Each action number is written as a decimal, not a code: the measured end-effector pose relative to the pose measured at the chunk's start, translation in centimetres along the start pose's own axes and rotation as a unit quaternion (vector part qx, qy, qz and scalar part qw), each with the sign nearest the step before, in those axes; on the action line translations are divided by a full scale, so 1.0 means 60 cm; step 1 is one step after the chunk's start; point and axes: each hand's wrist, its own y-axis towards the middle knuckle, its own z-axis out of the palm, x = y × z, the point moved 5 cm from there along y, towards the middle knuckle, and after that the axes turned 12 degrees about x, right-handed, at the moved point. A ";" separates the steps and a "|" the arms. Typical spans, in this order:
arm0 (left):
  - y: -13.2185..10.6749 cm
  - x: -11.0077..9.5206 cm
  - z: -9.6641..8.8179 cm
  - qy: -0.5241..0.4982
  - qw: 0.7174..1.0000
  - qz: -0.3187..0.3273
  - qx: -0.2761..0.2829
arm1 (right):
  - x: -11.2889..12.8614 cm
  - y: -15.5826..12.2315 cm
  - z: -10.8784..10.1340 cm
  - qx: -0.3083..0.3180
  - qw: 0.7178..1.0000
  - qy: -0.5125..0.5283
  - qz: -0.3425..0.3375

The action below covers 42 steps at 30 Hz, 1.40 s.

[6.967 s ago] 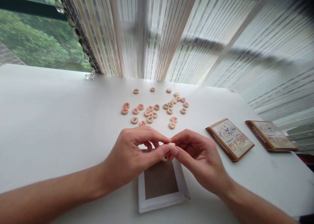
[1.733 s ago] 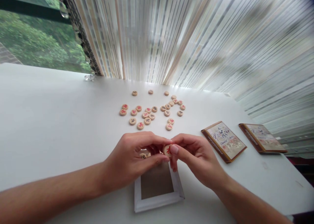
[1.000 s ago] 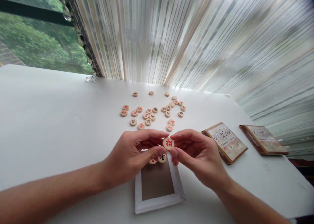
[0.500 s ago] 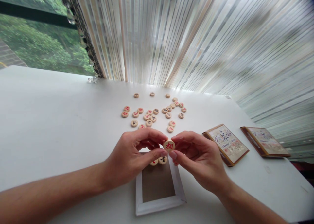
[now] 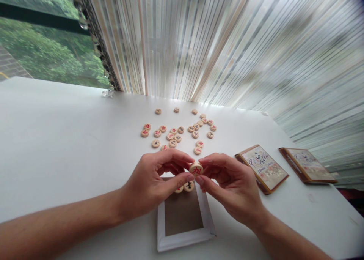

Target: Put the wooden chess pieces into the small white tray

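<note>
My left hand (image 5: 150, 184) and my right hand (image 5: 230, 186) meet above a shallow white box tray (image 5: 182, 237) with a brown floor. Both pinch one round wooden chess piece (image 5: 196, 169) with a red character, held face up between thumbs and forefingers. Just below it, two more pieces (image 5: 188, 186) lie at the far end of the tray, one marked black. Farther back, several loose wooden pieces (image 5: 176, 133) with red or black characters are scattered over the white table (image 5: 57, 138).
Two flat brown-edged printed boxes lie to the right, one (image 5: 263, 168) near my right hand, the other (image 5: 307, 164) close to the table's right edge. A striped curtain (image 5: 227, 43) hangs behind the table. A small glass object (image 5: 107, 93) sits by the window.
The red-marked piece has turned from edge-on to face up between my fingers, then tilted back slightly. Two pieces under it have come into sight in the tray. My hands have stayed in place.
</note>
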 end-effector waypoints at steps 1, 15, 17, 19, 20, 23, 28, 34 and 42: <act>0.000 0.001 0.000 -0.002 1.000 -0.001 -0.002 | 0.000 -0.001 0.000 0.001 1.000 -0.008 -0.007; 0.003 0.001 0.000 -0.008 1.000 -0.016 0.026 | 0.001 0.005 -0.002 -0.003 1.000 0.013 0.020; 0.004 0.000 0.000 -0.006 0.999 -0.017 0.026 | 0.002 0.006 -0.002 -0.004 0.999 0.026 0.025; 0.005 -0.002 -0.001 0.003 1.000 -0.018 0.024 | 0.003 0.007 -0.002 -0.001 0.999 0.034 0.028; 0.006 -0.004 -0.002 0.012 1.000 -0.016 0.021 | 0.004 0.008 -0.001 0.002 0.999 0.036 0.031; 0.007 -0.011 -0.006 0.049 0.999 -0.006 0.007 | 0.005 0.010 -0.001 0.007 0.999 0.036 0.038; 0.005 -0.016 -0.005 0.071 0.997 -0.010 0.013 | 0.008 0.011 0.000 0.016 0.998 0.003 0.061; 0.000 -0.002 0.003 -0.006 0.999 -0.037 0.028 | 0.002 0.011 0.005 0.052 0.991 0.025 0.118; 0.001 -0.004 0.010 -0.004 0.998 -0.029 0.055 | -0.016 0.002 0.017 0.047 0.970 0.144 0.189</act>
